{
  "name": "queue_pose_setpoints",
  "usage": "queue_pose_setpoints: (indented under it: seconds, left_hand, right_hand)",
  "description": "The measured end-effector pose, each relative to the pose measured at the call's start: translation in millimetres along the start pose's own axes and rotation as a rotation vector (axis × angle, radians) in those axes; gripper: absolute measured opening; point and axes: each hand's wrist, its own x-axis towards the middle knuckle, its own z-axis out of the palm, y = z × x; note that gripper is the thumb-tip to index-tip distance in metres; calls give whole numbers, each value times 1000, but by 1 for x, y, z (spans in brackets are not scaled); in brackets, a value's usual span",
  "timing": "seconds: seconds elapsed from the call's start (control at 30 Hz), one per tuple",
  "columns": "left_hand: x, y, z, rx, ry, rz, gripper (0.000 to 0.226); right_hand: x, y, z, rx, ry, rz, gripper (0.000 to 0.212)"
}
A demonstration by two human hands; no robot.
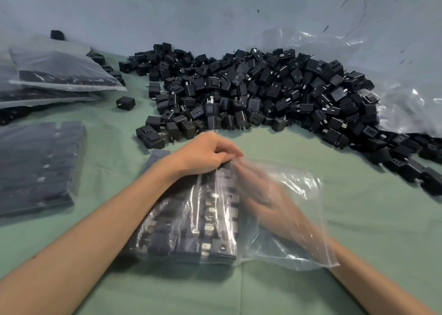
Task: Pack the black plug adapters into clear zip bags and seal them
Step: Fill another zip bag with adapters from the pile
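Observation:
A clear zip bag lies on the green table in front of me, its left half filled with rows of black plug adapters. My left hand rests on the far end of the bag with curled fingers gripping the plastic at its top edge. My right hand is inside the bag, seen blurred through the plastic, its fingers stretched toward the far end beside the adapters. A large heap of loose black adapters lies behind the bag.
A filled bag lies at the left, with more filled bags stacked behind it. One stray adapter sits alone between them and the heap. Crumpled clear plastic lies at the right, against a grey wall.

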Motion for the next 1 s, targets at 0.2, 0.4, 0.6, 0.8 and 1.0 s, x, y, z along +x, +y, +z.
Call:
queue_pose_setpoints:
  seconds: [0.2,0.4,0.6,0.8,1.0]
  left_hand:
    - [4,0,3,342,115,-186,36]
    - [-5,3,-12,8,-47,-154,24]
    - [3,8,-4,46,-9,-102,22]
    - [8,6,1,73,46,-97,9]
    - [10,11,3,197,-66,-93,24]
  right_hand:
    - [-2,0,3,273,87,69,45]
    - [4,-10,-5,-21,28,157,41]
    - [9,-7,-2,166,71,88,43]
    - [5,-10,5,361,77,-29,51]
    - [10,-20,3,378,-77,55,35]
